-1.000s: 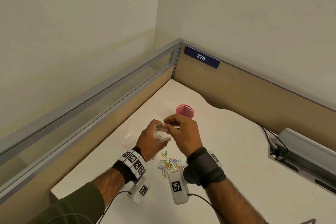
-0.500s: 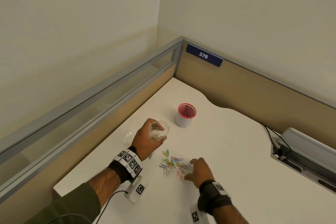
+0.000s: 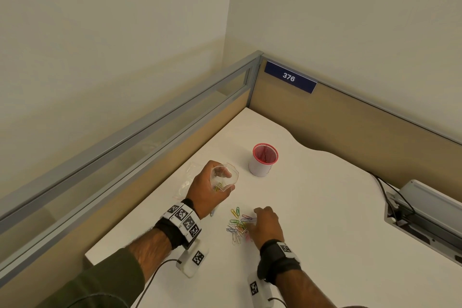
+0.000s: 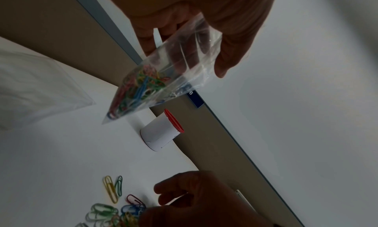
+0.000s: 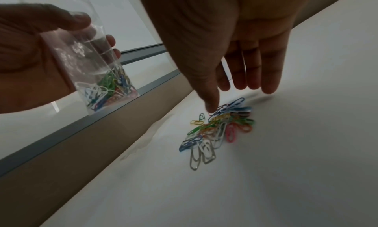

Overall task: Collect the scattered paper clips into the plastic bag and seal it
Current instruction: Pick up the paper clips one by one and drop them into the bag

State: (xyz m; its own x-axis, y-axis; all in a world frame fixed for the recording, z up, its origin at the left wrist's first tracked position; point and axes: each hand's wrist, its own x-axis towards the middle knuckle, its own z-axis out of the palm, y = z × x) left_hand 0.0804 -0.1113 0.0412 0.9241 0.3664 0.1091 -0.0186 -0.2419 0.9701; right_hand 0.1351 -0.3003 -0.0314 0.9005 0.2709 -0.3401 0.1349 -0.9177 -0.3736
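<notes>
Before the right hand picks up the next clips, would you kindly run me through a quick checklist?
1. Bag held by left hand: ok, fingers curled round it.
2. Bag mouth open and facing up: ok in the head view.
3. Clips already in the bag sit at its bottom: ok.
4. Right hand over the loose clips: ok, fingers straight, thumb tip at the pile; nothing pinched yet.
5. Loose clips gathered within reach: ok, one cluster; two lie slightly apart.
6. Cup clear of the path: ok, it stands behind the bag.
</notes>
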